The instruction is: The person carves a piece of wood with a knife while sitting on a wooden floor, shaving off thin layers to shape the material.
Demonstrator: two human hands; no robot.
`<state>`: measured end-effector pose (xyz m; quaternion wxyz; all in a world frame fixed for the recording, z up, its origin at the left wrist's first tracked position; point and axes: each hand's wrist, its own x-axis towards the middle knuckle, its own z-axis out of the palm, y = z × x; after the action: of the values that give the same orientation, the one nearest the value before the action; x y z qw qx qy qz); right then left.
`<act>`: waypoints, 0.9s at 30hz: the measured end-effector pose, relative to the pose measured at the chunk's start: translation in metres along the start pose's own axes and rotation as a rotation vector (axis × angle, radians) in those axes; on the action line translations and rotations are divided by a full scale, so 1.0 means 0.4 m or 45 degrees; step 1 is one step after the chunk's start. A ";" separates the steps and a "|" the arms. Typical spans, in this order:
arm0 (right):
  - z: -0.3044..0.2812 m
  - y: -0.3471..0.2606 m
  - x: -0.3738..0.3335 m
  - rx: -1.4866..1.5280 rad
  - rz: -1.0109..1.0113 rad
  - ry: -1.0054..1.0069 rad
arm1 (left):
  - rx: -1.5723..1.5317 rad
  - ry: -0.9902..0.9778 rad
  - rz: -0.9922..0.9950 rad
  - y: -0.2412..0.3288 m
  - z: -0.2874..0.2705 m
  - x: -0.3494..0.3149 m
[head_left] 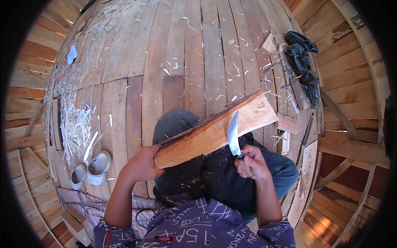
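On the near side of the wood (204,142), the right hand (253,162) has its fingers curled around the handle of a knife (233,131), the curved blade upright before the wood, whether touching I cannot tell. The left hand (144,164) clasps the wood's left end, fingers partly hidden, the piece slanting across the legs (283,173). Clogs (99,166) sit left of the wood; black plastic (298,60) lies beyond its right end.

Ahead of the wood piece (198,142), the floorboards (153,95) left broad room to pass. The curved knife (233,134) obstructed the wood's near side; black plastic (298,60) crowded the right, clogs (99,167) the left.
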<state>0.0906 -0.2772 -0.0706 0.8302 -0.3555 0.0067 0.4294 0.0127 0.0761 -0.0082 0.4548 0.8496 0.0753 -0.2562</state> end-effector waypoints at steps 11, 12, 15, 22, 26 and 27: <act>0.069 -0.056 -0.018 -0.279 -0.416 0.196 | -0.074 0.082 -0.103 0.033 0.006 -0.009; 0.075 -0.075 -0.019 -0.463 -0.433 0.327 | -0.072 0.087 -0.127 0.040 0.007 -0.012; 0.081 -0.095 -0.013 -0.963 -0.433 0.434 | -0.007 0.011 -0.125 0.054 0.001 -0.015; 0.153 -0.060 0.040 -1.475 -0.409 0.447 | 0.375 0.074 -0.303 0.111 0.029 -0.033; 0.083 -0.117 0.039 -1.034 -0.373 0.735 | 0.314 0.125 -0.274 0.111 0.036 -0.032; 0.091 -0.102 0.042 -1.446 -0.510 0.618 | 0.319 0.120 -0.254 0.106 0.029 -0.022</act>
<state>0.1198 -0.2592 -0.0250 0.5519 -0.8204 -0.1004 0.1103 0.0162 0.0432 0.0222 0.3136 0.8991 0.1479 -0.2671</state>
